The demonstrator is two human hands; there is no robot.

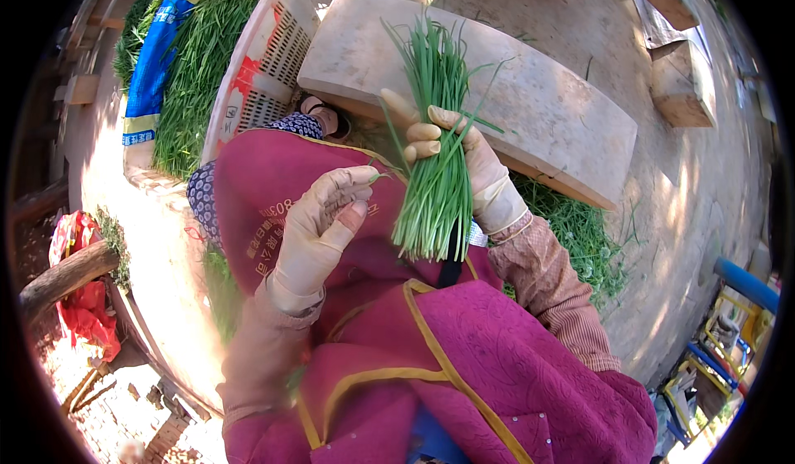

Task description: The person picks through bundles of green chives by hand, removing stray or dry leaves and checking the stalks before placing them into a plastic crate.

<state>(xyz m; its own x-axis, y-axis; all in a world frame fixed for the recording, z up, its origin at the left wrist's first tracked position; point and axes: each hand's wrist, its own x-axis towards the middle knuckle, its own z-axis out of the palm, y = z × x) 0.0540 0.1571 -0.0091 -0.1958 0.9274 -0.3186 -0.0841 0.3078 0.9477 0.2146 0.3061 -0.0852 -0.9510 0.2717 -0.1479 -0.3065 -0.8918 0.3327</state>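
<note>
Sorting is under way: a chive bunch [436, 162] is clamped upright in the right hand [464, 162] above the lap, while a stray blade [379, 177] is pinched by the left hand [319, 232]; discarding it seemingly follows.

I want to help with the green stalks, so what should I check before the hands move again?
1. Right hand holds the bunch firmly: ok.
2. Left hand pinches a stalk: cannot tell, only a thin green bit shows.
3. Bunch ends level at the bottom: ok, roughly.
4. Basket within reach: cannot tell.
5. Board free of clutter: ok, a few loose blades only.
</note>
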